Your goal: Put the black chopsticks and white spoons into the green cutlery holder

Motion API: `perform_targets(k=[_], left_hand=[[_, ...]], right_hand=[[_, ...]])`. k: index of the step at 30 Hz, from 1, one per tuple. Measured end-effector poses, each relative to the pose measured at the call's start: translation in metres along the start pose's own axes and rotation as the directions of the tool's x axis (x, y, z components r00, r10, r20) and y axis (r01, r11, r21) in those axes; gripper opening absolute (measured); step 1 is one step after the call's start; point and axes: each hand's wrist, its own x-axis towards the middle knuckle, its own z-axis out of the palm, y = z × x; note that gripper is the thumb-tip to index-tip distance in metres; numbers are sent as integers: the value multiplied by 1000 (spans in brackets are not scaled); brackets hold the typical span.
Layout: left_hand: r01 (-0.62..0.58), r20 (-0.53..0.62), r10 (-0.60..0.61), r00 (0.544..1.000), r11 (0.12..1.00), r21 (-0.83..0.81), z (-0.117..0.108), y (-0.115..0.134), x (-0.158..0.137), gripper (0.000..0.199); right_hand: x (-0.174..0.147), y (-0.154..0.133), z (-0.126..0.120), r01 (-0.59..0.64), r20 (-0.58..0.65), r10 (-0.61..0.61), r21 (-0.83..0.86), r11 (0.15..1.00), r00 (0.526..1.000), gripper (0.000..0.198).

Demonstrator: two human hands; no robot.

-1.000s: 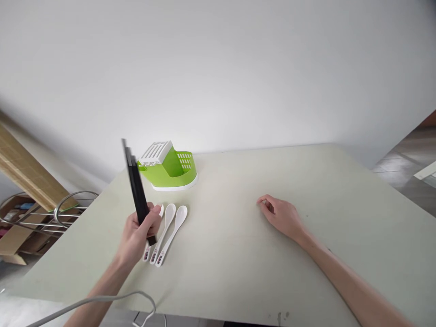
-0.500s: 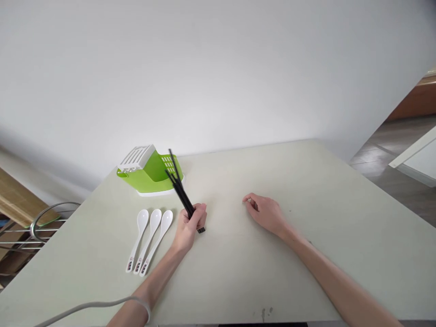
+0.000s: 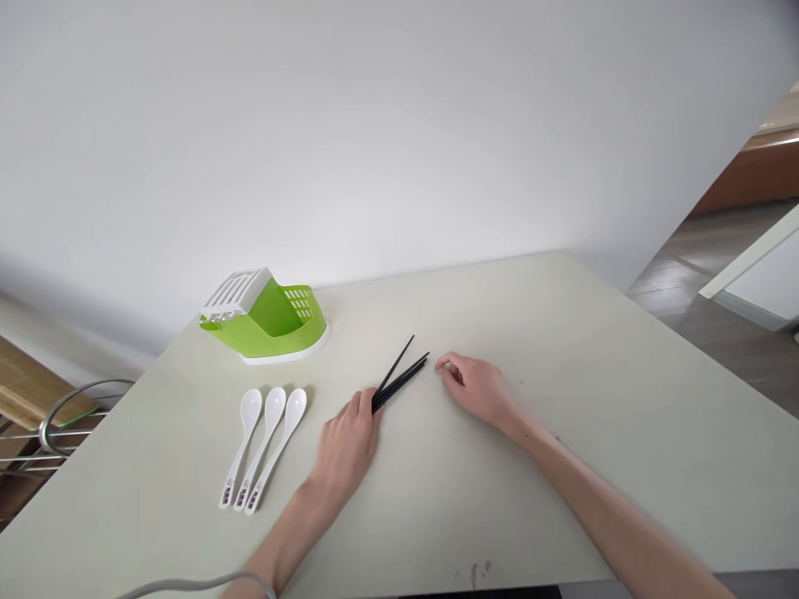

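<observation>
The chopsticks (image 3: 400,383), slim, straight and dark, lie at the centre of the dial, with twelve toward the wall (image 3: 399,125); their tapered tips aim between one and two o'clock, a single stick splaying off toward one. The left hand (image 3: 346,441), at half past seven, is wrapped closely over their near ends, knuckles up. At three o'clock the right hand (image 3: 478,387) is loosely curled, a small gap between thumb and forefinger, its fingertips just beside the tips; nothing shows in its grasp. At eight, three glossy white spoons (image 3: 273,412) fan slightly, oval bowls away from the person. At ten stands the basket (image 3: 268,337), green and boat-shaped, with square holes, a slatted white top and a white base. The pale, matte table (image 3: 430,507) stretches broadly from the tips to the wall; its right edge slants from two toward four.
</observation>
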Motion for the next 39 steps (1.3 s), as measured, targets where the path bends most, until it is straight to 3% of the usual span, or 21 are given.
perform_targets(k=[3,6,11,18,21,24,26,30,34,39], left_hand=[[-14,-73,25,997,989,147,0,-6,-16,33],[-37,-147,67,987,980,194,-3,-13,-25,36],[-106,-192,111,975,994,40,-9,-27,-32,46],[-91,-180,72,981,991,-101,-13,-37,-42,54],[-73,-242,42,969,990,-120,-22,-44,-46,50],[57,-383,-84,920,995,-80,-34,-62,-50,49],[197,-409,-210,888,978,-74,-38,-77,-54,57],[395,-285,-402,870,915,-84,-35,-105,-69,79],[479,-203,-472,858,878,-16,-26,-120,-84,90],[580,-180,-567,804,814,31,-27,-127,-84,92]], right_hand=[[0,1,1,-2,-1,2,-3,1000,1000,27],[0,2,1,-4,1,4,-7,1000,1000,26],[-1,1,1,-7,-2,7,-8,1000,1000,27],[-2,0,0,-11,-1,11,-7,1000,1000,27],[-4,-2,-2,-16,7,16,1,1000,1000,27],[-4,-4,-4,-24,10,24,6,1000,1000,27],[-4,-5,-5,-29,10,29,7,1000,1000,27],[-5,-6,-5,-30,11,30,10,1000,999,27],[-5,-5,-5,-25,7,25,6,1000,1000,26],[-5,-3,-3,-21,-4,21,-3,1000,1000,27]])
